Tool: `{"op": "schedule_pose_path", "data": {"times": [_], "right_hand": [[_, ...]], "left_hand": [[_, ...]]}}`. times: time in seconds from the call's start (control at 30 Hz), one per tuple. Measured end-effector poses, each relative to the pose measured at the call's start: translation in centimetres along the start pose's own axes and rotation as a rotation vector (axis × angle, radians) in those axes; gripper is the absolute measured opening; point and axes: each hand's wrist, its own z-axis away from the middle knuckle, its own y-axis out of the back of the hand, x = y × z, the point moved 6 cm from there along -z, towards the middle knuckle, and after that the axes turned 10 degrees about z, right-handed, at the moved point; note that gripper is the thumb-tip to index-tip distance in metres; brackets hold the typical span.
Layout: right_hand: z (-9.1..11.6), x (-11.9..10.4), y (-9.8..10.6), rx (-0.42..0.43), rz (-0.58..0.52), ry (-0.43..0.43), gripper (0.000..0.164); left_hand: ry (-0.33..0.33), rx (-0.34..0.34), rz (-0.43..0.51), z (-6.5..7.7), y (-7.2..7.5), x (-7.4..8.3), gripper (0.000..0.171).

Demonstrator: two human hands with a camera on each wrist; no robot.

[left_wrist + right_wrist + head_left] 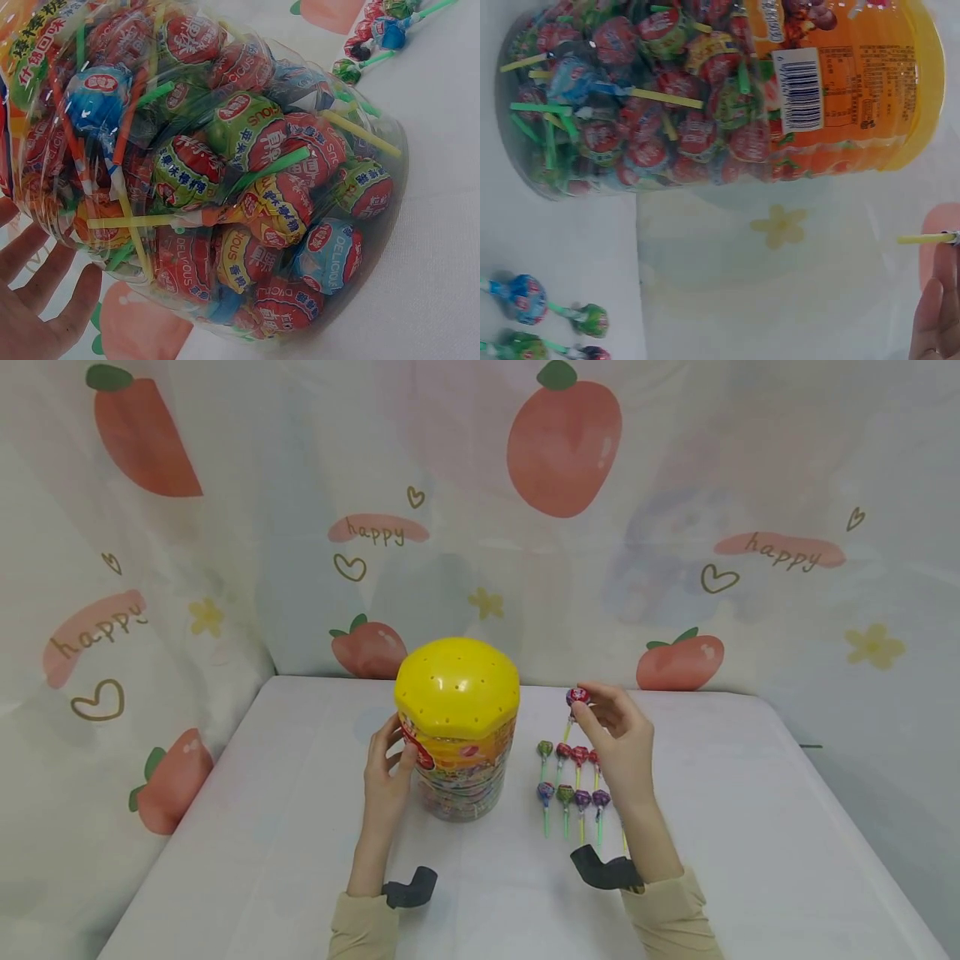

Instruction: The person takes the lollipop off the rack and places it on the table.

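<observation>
A clear plastic jar of lollipops (465, 785) with a bright yellow lid (459, 685) stands upright on the table. My left hand (388, 777) rests against its left side just under the lid, the thumb on the front label and the other fingers toward the back. In the left wrist view those fingers (49, 285) look spread and fairly straight. Right of the jar, my right hand (618, 735) pinches a lollipop (577, 696) by its red and purple wrapped head, raised above the laid-out candies. Its yellow stick (924, 239) points downward in the head view.
Beneath and beside the right hand, several wrapped lollipops (582, 797) lie in two rows, sticks toward me; the hand and forearm cover some. A white cloth covers the table (285, 827). A fruit-printed curtain (465, 460) hangs behind and at the sides.
</observation>
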Motion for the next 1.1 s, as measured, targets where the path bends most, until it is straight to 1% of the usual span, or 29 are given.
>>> {"op": "schedule_pose_path", "data": {"times": [0.1,0.3,0.53,0.63,0.77,0.87,1.0,1.1], "right_hand": [[0.9,0.8,0.2,0.018,-0.004,-0.029,0.027],[2.7,2.5,0.6,0.04,-0.005,-0.117,0.027],[4.0,4.6,1.0,0.07,0.023,-0.197,0.026],[4.2,5.3,0.9,0.069,0.017,-0.209,0.027],[4.3,6.1,0.9,0.054,0.024,-0.204,0.027],[4.4,7.0,1.0,0.034,0.043,-0.225,0.027],[4.4,8.4,1.3,-0.023,0.095,-0.281,0.03],[4.3,9.3,1.7,-0.088,0.172,-0.318,0.032]], "left_hand": [[-0.004,0.003,-0.002,0.1,0.0,0.2,0.051],[-0.011,0.002,-0.008,0.1,0.0,0.5,0.051],[-0.005,-0.005,-0.005,0.0,0.0,0.0,0.051],[-0.002,0.0,-0.01,0.0,0.0,0.0,0.051],[0.001,0.003,-0.014,0.1,0.0,0.1,0.051],[0.003,-0.001,-0.015,0.1,-0.1,0.2,0.052],[-0.025,0.006,-0.008,-0.4,0.2,-2.0,0.052],[-0.034,0.012,-0.004,-0.7,0.4,-3.6,0.052]]}}
